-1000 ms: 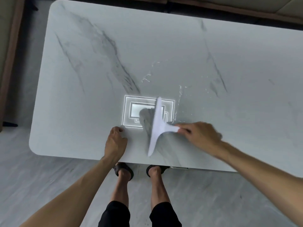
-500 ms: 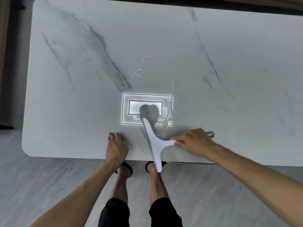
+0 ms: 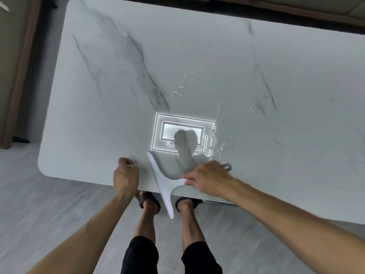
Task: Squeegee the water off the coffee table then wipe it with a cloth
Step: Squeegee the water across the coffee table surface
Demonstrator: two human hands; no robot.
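Observation:
A white squeegee [image 3: 163, 184] lies across the near edge of the white marble coffee table [image 3: 217, 56], its blade running from the tabletop out past the edge above my feet. My right hand [image 3: 207, 178] grips its handle. My left hand [image 3: 125, 175] rests on the tabletop near the edge, fingers curled, holding nothing. Water streaks and droplets [image 3: 215, 143] glisten to the right of a bright ceiling-light reflection, and thin trails of water [image 3: 181, 88] sit farther back. No cloth is in view.
A small metal fitting [image 3: 227, 166] shows just behind my right hand. My sandalled feet [image 3: 150, 202] stand on the grey floor [image 3: 49, 214] at the table's near edge. A wooden-framed sofa [image 3: 296, 8] runs along the far side, and another wooden-edged piece [image 3: 17, 76] stands left.
My right hand has dragged the squeegee toward me, from over the light reflection to the near edge, so the blade now overhangs it. My left hand stayed near the edge.

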